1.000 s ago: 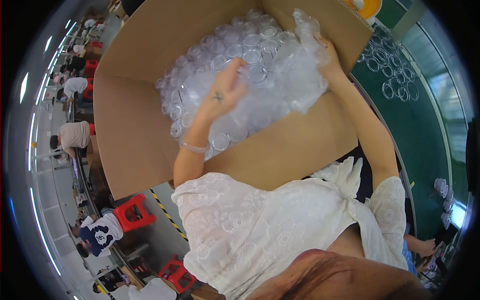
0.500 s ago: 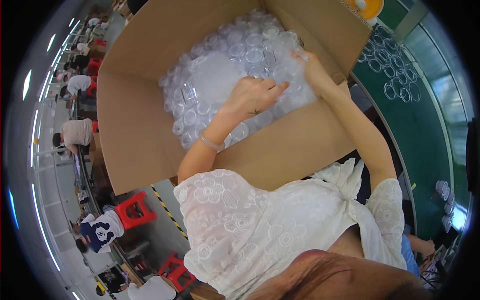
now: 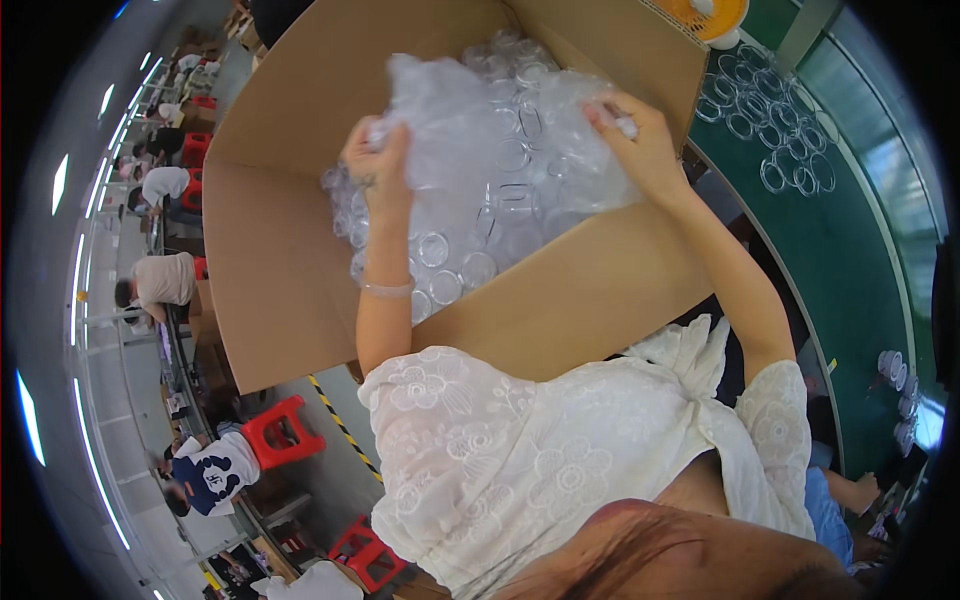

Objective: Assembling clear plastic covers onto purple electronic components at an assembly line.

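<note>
My left hand (image 3: 379, 163) grips one side of a translucent plastic bag (image 3: 440, 105), lifted near the box's left part. Bunched plastic sits between the fingers of my right hand (image 3: 638, 132) at the opposite side. Between the hands, the film spreads above many clear round plastic pieces (image 3: 433, 249), which look like cups or lids. All of this lies inside a large open cardboard box (image 3: 285, 270) with its flaps up. The film partly hides the pieces under it.
On the right, clear rings (image 3: 770, 115) lie on a green table (image 3: 850, 240) beside an orange round-faced device (image 3: 715, 12). Small whitish parts (image 3: 897, 385) stand farther down the table. To the left are red stools (image 3: 284, 432) and several people at a long workbench.
My left hand has moved left and up from the middle of the box, raising the plastic film with it. The right hand stays near the box's right side, still gripping plastic.
</note>
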The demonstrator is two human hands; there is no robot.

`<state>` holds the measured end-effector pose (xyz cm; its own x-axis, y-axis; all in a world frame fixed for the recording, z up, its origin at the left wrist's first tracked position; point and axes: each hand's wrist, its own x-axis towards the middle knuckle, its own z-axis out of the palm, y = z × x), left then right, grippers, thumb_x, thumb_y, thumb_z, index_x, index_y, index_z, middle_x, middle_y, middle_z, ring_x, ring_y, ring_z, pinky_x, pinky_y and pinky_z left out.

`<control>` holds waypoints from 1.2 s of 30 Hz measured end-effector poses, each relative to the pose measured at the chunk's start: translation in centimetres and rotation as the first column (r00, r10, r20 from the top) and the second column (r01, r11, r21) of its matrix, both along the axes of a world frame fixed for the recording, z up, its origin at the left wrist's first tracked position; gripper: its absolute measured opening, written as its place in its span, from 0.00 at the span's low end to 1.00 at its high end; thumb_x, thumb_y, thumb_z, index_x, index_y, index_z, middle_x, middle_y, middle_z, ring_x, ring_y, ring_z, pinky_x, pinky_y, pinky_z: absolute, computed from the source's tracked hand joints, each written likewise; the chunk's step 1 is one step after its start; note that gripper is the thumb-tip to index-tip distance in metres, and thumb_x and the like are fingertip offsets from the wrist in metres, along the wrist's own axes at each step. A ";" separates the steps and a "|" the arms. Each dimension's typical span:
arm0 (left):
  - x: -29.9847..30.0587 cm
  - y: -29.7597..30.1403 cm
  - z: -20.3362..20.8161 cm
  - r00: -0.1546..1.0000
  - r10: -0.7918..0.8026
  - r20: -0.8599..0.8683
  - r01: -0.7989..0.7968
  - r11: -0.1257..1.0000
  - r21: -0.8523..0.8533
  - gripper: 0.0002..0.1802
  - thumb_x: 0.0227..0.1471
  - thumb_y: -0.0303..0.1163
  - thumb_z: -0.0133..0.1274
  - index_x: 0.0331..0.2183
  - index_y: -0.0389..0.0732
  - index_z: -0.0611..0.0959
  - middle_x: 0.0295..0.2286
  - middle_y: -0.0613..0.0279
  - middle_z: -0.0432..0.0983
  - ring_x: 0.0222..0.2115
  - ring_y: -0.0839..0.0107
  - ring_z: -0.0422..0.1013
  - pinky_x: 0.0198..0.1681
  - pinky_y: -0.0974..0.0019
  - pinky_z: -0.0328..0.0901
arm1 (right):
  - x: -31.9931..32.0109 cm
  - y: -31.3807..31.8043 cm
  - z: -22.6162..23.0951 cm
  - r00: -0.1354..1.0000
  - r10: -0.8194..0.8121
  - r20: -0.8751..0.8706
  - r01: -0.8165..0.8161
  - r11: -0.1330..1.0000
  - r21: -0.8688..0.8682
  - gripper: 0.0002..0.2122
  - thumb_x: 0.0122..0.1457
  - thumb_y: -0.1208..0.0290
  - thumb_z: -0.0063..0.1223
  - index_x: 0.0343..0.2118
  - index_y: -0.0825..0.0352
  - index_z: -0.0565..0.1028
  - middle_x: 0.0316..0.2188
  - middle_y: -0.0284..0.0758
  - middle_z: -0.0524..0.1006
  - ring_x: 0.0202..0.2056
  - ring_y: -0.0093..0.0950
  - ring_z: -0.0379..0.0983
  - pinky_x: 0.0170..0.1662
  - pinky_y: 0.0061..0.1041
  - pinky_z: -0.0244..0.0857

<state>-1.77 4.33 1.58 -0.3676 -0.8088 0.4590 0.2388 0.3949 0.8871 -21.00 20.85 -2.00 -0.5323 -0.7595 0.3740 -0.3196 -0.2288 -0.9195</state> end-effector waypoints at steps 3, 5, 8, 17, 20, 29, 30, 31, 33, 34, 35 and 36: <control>0.6 1.2 1.7 0.933 -0.204 -0.296 0.225 0.974 0.038 0.09 0.39 0.27 0.51 0.28 0.40 0.70 0.23 0.65 0.68 0.24 0.79 0.66 0.31 0.77 0.63 | 1.1 2.5 2.4 0.977 -0.203 0.065 0.210 0.971 -0.111 0.09 0.47 0.75 0.50 0.31 0.72 0.71 0.24 0.29 0.72 0.29 0.18 0.66 0.34 0.13 0.58; 1.7 3.3 1.2 0.936 -0.252 -0.246 0.268 0.963 0.037 0.10 0.39 0.27 0.51 0.29 0.40 0.70 0.24 0.65 0.68 0.25 0.79 0.66 0.31 0.77 0.63 | 2.2 4.0 3.5 0.878 -0.131 0.460 0.329 0.864 -0.381 0.09 0.46 0.76 0.52 0.31 0.70 0.71 0.24 0.31 0.72 0.29 0.20 0.67 0.33 0.15 0.59; -1.1 7.6 -1.5 0.926 -0.365 -0.098 0.372 0.926 0.065 0.11 0.40 0.28 0.50 0.31 0.40 0.70 0.25 0.65 0.68 0.25 0.78 0.66 0.31 0.76 0.63 | 1.4 4.9 0.1 0.892 -0.111 0.438 0.289 0.886 -0.363 0.08 0.46 0.76 0.51 0.31 0.70 0.70 0.25 0.32 0.72 0.29 0.22 0.67 0.33 0.16 0.59; -11.1 27.2 -12.8 0.471 -0.848 0.241 0.782 0.528 0.330 0.16 0.41 0.32 0.49 0.36 0.40 0.69 0.29 0.65 0.69 0.28 0.75 0.67 0.33 0.74 0.64 | 9.3 27.6 -12.2 0.871 -0.389 0.300 0.439 0.891 -0.120 0.08 0.48 0.76 0.46 0.32 0.70 0.69 0.28 0.37 0.70 0.32 0.30 0.66 0.36 0.24 0.59; -13.6 31.5 -13.4 0.080 -0.948 0.308 0.884 0.210 0.418 0.18 0.42 0.33 0.49 0.38 0.40 0.69 0.30 0.65 0.69 0.29 0.74 0.67 0.33 0.74 0.64 | 4.2 25.0 -13.3 0.757 -0.613 0.229 0.636 0.771 -0.037 0.08 0.48 0.76 0.44 0.32 0.70 0.68 0.29 0.39 0.70 0.33 0.33 0.66 0.37 0.26 0.59; -15.2 37.5 -14.4 -0.119 -0.871 -0.476 0.098 -0.488 0.868 0.13 0.43 0.31 0.45 0.34 0.40 0.73 0.26 0.62 0.72 0.30 0.69 0.69 0.31 0.69 0.65 | 6.5 35.2 -12.0 0.439 -0.877 -0.195 0.892 0.398 0.215 0.14 0.46 0.73 0.45 0.37 0.70 0.64 0.35 0.41 0.64 0.40 0.36 0.60 0.45 0.26 0.53; -15.5 37.6 -15.2 -0.152 -0.868 -0.473 0.062 -0.486 0.872 0.13 0.43 0.31 0.45 0.34 0.40 0.73 0.26 0.62 0.72 0.30 0.69 0.69 0.31 0.69 0.65 | 7.3 35.9 -11.4 0.509 -0.844 -0.169 0.859 0.487 0.155 0.14 0.46 0.74 0.44 0.39 0.70 0.64 0.38 0.42 0.64 0.42 0.37 0.59 0.46 0.25 0.52; -15.5 37.2 -15.6 -0.434 -0.901 0.014 0.712 -0.334 0.618 0.12 0.43 0.31 0.45 0.33 0.39 0.73 0.26 0.62 0.72 0.29 0.70 0.69 0.31 0.69 0.65 | 8.0 36.6 -10.4 0.479 -0.865 -0.151 0.875 0.455 0.168 0.14 0.46 0.74 0.44 0.39 0.70 0.64 0.38 0.42 0.64 0.42 0.37 0.59 0.46 0.25 0.52; -14.8 37.3 -15.9 -0.314 -0.796 0.518 0.919 -0.391 -0.044 0.11 0.43 0.30 0.46 0.33 0.38 0.73 0.26 0.61 0.71 0.27 0.71 0.69 0.30 0.69 0.65 | 8.9 38.2 -8.1 0.637 -0.766 -0.088 0.769 0.623 0.143 0.22 0.41 0.70 0.51 0.41 0.69 0.64 0.41 0.41 0.63 0.45 0.33 0.59 0.48 0.25 0.50; -15.4 37.3 -15.9 -0.341 -0.799 0.496 0.920 -0.392 0.000 0.11 0.43 0.30 0.46 0.32 0.38 0.73 0.26 0.62 0.71 0.27 0.71 0.69 0.30 0.69 0.65 | 8.9 39.1 -7.8 0.705 -0.702 0.099 0.685 0.711 0.160 0.27 0.37 0.66 0.56 0.43 0.70 0.63 0.43 0.40 0.62 0.46 0.31 0.58 0.49 0.24 0.50; -16.2 38.0 -16.3 -0.361 -0.803 0.475 0.921 -0.388 0.044 0.11 0.43 0.30 0.46 0.32 0.38 0.73 0.26 0.62 0.71 0.27 0.71 0.69 0.30 0.70 0.65 | 9.3 39.2 -7.7 0.696 -0.692 0.194 0.692 0.717 0.076 0.26 0.38 0.67 0.54 0.43 0.71 0.63 0.44 0.40 0.62 0.46 0.30 0.58 0.49 0.25 0.50; -16.3 38.3 -16.2 -0.388 -0.805 0.449 0.915 -0.394 0.084 0.10 0.43 0.30 0.46 0.32 0.38 0.73 0.26 0.62 0.71 0.27 0.72 0.69 0.30 0.70 0.65 | 9.5 39.5 -7.5 0.677 -0.681 0.279 0.710 0.704 -0.006 0.25 0.40 0.67 0.53 0.43 0.72 0.63 0.44 0.40 0.61 0.47 0.30 0.58 0.49 0.25 0.50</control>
<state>-18.10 42.64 -14.58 -0.5476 0.8181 0.1760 0.3660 0.0450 0.9295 -11.53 60.34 -9.48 -0.9719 -0.0963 0.2150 -0.2019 -0.1293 -0.9708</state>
